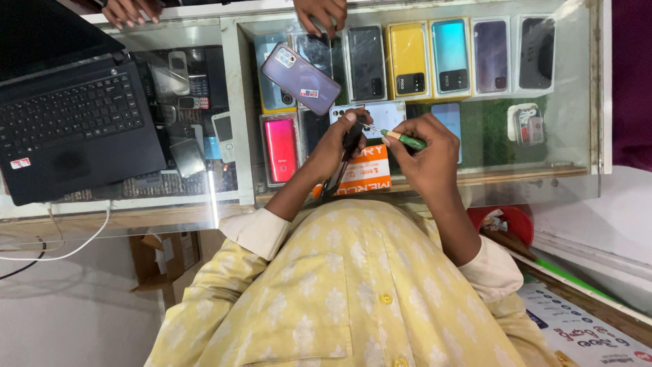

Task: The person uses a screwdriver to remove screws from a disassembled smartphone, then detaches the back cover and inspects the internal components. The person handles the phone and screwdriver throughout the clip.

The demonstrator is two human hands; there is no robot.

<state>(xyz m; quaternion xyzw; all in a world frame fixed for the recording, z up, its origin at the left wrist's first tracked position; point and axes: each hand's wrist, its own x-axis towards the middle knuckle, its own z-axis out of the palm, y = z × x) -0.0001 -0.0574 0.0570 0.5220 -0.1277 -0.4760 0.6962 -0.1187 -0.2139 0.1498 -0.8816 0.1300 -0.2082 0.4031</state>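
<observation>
My left hand (337, 144) grips a dark, slim phone-like device (351, 139) on edge above the glass counter (231, 102). In my right hand (424, 153) is a small green-handled screwdriver (402, 139), its metal tip touching the device near my left thumb. A purple phone (299, 77) lies back-up and tilted on the glass just beyond my left hand. An orange and white card (365, 173) lies under my hands.
A black laptop (71, 122) sits open at the left. Under the glass are several phones in a row (451, 54) and small keypad phones (197, 92). Another person's hands (319, 12) rest on the far edge. A red bin (509, 221) stands by my right elbow.
</observation>
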